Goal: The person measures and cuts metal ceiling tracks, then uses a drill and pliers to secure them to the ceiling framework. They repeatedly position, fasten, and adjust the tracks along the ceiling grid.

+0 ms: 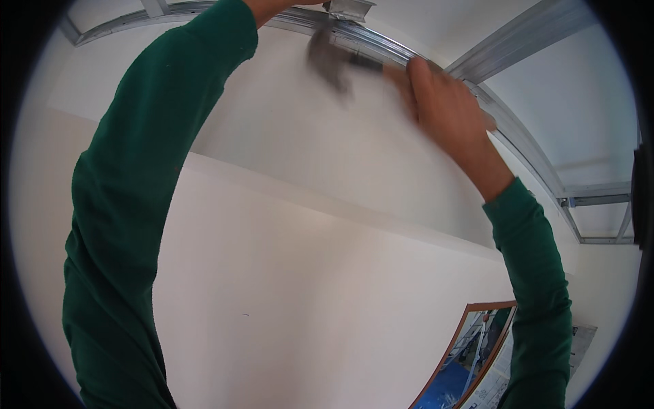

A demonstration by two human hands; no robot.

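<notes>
My right hand [446, 102] is closed around the handle of a hammer [330, 61], raised high in front of the wall. Motion blurs the hammer head, which is just below a metal ceiling rail [381, 42]. My left hand [276, 8] reaches up to the top edge of the view, mostly cut off. Its visible part is beside a small bent metal piece [351, 9] at the rail, and its fingers are too hidden to show a grip. Both arms wear green sleeves.
Metal framing, including a wide grey channel [521, 44], spans the ceiling at upper right. A pale wall [306, 293] with a ledge line fills the middle. At lower right hangs a brown-framed mirror [470, 347], partly behind my right sleeve. A dark object [640, 198] is at the right rim.
</notes>
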